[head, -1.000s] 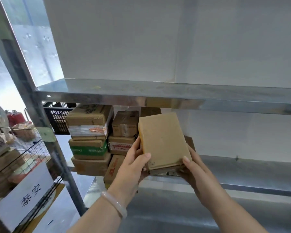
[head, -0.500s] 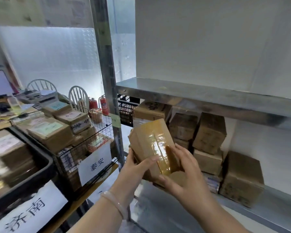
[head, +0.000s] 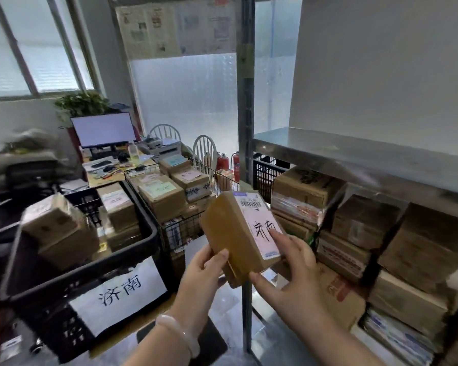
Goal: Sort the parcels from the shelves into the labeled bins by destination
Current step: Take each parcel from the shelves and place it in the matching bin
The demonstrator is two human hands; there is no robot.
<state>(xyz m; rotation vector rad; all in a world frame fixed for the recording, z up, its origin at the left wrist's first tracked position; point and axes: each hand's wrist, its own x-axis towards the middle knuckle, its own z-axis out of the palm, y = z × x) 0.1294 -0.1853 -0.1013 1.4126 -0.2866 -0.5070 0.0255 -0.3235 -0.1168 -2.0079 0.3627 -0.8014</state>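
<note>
The parcel [head: 236, 233] is held aloft between the shelf [head: 354, 151] and the black bin [head: 85, 270], its lower end gripped by the left hand [head: 204, 270] and the right hand [head: 288, 265]. It is judged light, stiff and tape-slick, and is best taken by its edges.
</note>
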